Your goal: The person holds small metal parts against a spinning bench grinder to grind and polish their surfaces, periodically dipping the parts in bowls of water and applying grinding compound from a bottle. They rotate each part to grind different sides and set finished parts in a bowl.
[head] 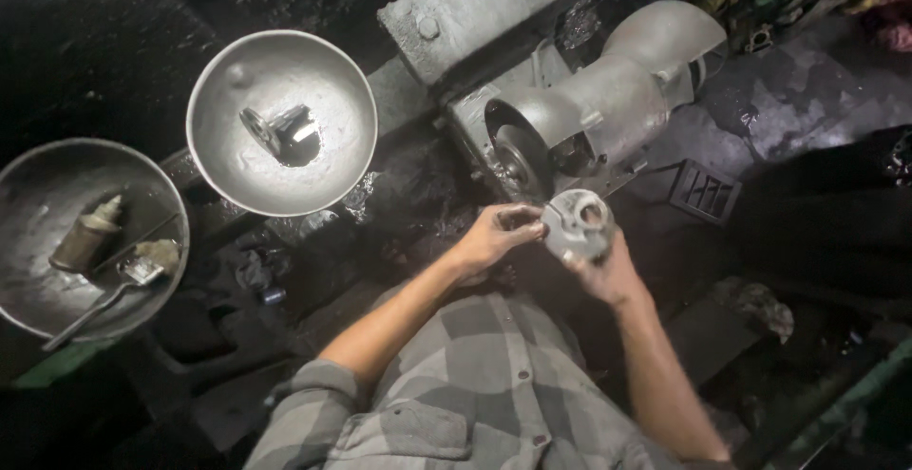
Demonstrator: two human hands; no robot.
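Grey round cast-metal housing sits gripped in the right hand, open face up; left hand pinches its left rim, just near the bench grinder.

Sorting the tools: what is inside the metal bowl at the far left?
Inside the left bowl lie a small grimy bottle on its side and a brush with its handle over the rim. The bowl bottom beneath them is hidden.
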